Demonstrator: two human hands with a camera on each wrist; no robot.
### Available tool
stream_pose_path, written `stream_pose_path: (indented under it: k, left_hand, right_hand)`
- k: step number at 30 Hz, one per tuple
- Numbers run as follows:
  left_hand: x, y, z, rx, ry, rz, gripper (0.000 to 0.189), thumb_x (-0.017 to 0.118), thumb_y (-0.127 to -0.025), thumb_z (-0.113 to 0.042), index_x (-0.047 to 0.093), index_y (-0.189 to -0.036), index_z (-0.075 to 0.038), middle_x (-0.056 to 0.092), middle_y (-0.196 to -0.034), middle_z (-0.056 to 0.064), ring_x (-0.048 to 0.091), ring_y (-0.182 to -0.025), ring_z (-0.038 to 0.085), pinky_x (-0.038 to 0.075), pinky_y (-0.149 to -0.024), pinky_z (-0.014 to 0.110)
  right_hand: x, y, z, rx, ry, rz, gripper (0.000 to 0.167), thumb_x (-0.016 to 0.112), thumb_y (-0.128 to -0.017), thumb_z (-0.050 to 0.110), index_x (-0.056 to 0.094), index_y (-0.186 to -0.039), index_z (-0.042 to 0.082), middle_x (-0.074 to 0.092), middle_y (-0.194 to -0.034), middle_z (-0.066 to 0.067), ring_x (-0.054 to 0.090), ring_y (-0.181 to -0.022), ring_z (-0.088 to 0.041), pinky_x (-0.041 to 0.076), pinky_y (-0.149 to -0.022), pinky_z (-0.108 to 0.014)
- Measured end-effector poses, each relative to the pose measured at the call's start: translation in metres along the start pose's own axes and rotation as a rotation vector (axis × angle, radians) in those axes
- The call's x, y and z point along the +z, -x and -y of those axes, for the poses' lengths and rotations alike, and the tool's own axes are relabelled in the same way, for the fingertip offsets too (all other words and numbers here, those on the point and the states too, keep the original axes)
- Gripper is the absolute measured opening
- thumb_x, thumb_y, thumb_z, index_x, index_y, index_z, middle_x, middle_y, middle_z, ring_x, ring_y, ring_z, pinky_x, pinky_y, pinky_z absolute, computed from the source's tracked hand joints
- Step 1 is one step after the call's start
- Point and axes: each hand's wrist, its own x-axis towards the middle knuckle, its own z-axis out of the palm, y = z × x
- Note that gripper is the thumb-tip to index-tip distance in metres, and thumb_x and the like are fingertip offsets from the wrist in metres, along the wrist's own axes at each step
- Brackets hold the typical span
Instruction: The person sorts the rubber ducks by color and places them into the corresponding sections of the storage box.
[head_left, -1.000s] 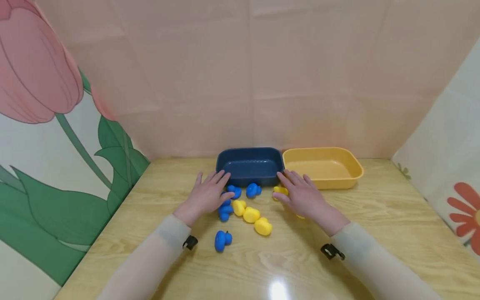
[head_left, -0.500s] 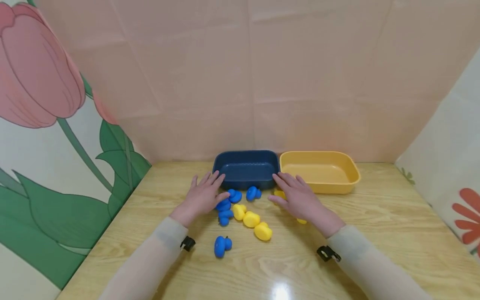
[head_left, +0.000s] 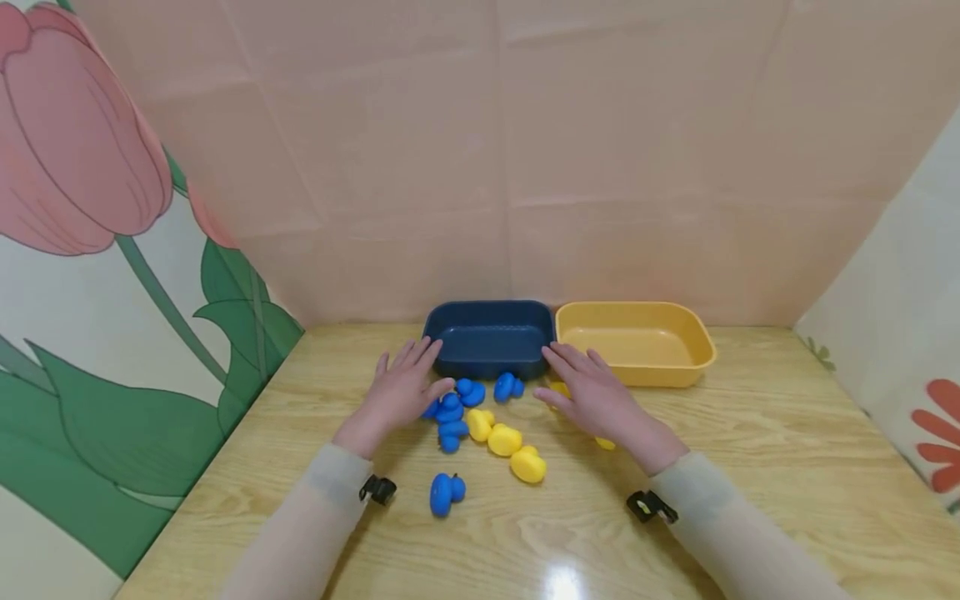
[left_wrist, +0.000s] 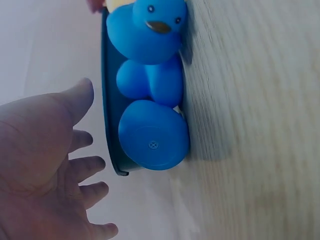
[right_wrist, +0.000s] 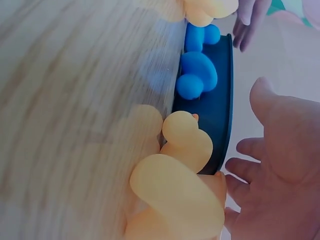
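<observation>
Taking the middle yellow duck (head_left: pixel 505 439) in the head view as the clock's centre, the left hand (head_left: pixel 397 387) is at 10 o'clock and the right hand (head_left: pixel 592 392) at 2 o'clock. They are apart from each other, both with fingers spread and holding nothing; the fingertips overlap the near corners of the blue tray (head_left: pixel 491 367), and I cannot tell from this view whether they touch it. That tray is at 12 o'clock, with the yellow tray (head_left: pixel 663 377) just beside it at 2 o'clock. One yellow duck (head_left: pixel 480 423) sits at 10 o'clock and another (head_left: pixel 528 467) between 4 and 5, the three forming a slanting row. Two more yellow ducks (head_left: pixel 605 443), partly hidden by the right hand, show between 1 and 3 o'clock. Blue ducks (head_left: pixel 452 433) cluster from 9 to 11 o'clock near the left thumb; another (head_left: pixel 507 387) is at 12 o'clock, just in front of the blue tray. A lone blue duck (head_left: pixel 447 494) lies on its side between 7 and 8 o'clock, apart from the rest. All the ducks are on the table (head_left: pixel 510 542). A black clip (head_left: pixel 377 490) hangs by the left sleeve (head_left: pixel 300 517). A painted tulip (head_left: pixel 86 142) is at 10 o'clock.
</observation>
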Motion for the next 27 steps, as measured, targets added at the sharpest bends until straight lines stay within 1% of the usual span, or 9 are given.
stream_pose_path:
  k: [6,9,14,16,20,24,27]
  left_hand:
    - [-0.001,0.01,0.004,0.033,0.016,-0.083,0.082,0.059,-0.112,-0.057,0.03,-0.176,-0.016,0.029,-0.18,0.014,0.02,-0.167,0.041,0.01,-0.129,0.074]
    - [-0.002,0.015,0.006,0.038,0.027,-0.104,0.081,0.061,-0.111,-0.056,0.032,-0.175,-0.014,0.034,-0.177,0.016,0.024,-0.165,0.042,0.013,-0.128,0.074]
    - [-0.004,0.02,0.011,0.035,0.077,-0.137,0.077,0.069,-0.11,-0.048,0.04,-0.172,-0.012,0.044,-0.171,0.018,0.036,-0.16,0.041,0.021,-0.128,0.071]
    - [-0.005,0.02,0.013,0.032,0.103,-0.137,0.075,0.07,-0.11,-0.046,0.043,-0.17,-0.012,0.048,-0.168,0.018,0.041,-0.157,0.041,0.025,-0.128,0.068]
    - [-0.007,0.021,0.019,0.017,0.155,-0.118,0.069,0.071,-0.11,-0.044,0.049,-0.167,-0.012,0.055,-0.163,0.016,0.047,-0.152,0.041,0.032,-0.126,0.065]
    - [-0.007,0.021,0.026,0.021,0.176,-0.106,0.065,0.071,-0.109,-0.045,0.056,-0.161,-0.009,0.062,-0.156,0.014,0.054,-0.146,0.04,0.039,-0.122,0.064]
    - [-0.006,0.02,0.032,0.025,0.203,-0.083,0.06,0.073,-0.108,-0.044,0.062,-0.155,-0.008,0.066,-0.148,0.013,0.06,-0.138,0.037,0.047,-0.116,0.061]
  right_hand:
    - [0.0,-0.003,-0.003,0.0,0.023,-0.008,0.077,0.066,-0.111,0.047,0.04,-0.17,0.005,0.038,-0.174,-0.022,0.031,-0.162,-0.044,0.015,-0.131,-0.067]
    - [0.001,-0.004,-0.005,-0.005,0.037,-0.003,0.077,0.065,-0.112,0.049,0.04,-0.17,0.006,0.038,-0.174,-0.022,0.032,-0.162,-0.044,0.015,-0.131,-0.068]
    - [0.002,-0.007,-0.008,-0.019,0.048,-0.005,0.077,0.065,-0.111,0.048,0.041,-0.17,0.005,0.039,-0.174,-0.022,0.033,-0.161,-0.043,0.013,-0.131,-0.068]
    - [0.003,-0.008,-0.009,-0.02,0.051,-0.006,0.077,0.065,-0.111,0.049,0.041,-0.17,0.005,0.039,-0.173,-0.021,0.034,-0.161,-0.042,0.012,-0.131,-0.067]
    - [0.004,-0.009,-0.009,-0.02,0.05,0.001,0.076,0.065,-0.111,0.048,0.042,-0.169,0.005,0.039,-0.173,-0.021,0.035,-0.161,-0.041,0.013,-0.131,-0.068]
    - [0.003,-0.01,-0.008,-0.026,0.043,0.003,0.075,0.067,-0.111,0.046,0.044,-0.168,0.002,0.04,-0.173,-0.022,0.035,-0.161,-0.041,0.014,-0.131,-0.067]
    - [0.002,-0.01,-0.008,-0.032,0.036,0.003,0.075,0.068,-0.111,0.045,0.044,-0.167,0.001,0.04,-0.173,-0.022,0.036,-0.16,-0.041,0.014,-0.131,-0.067]
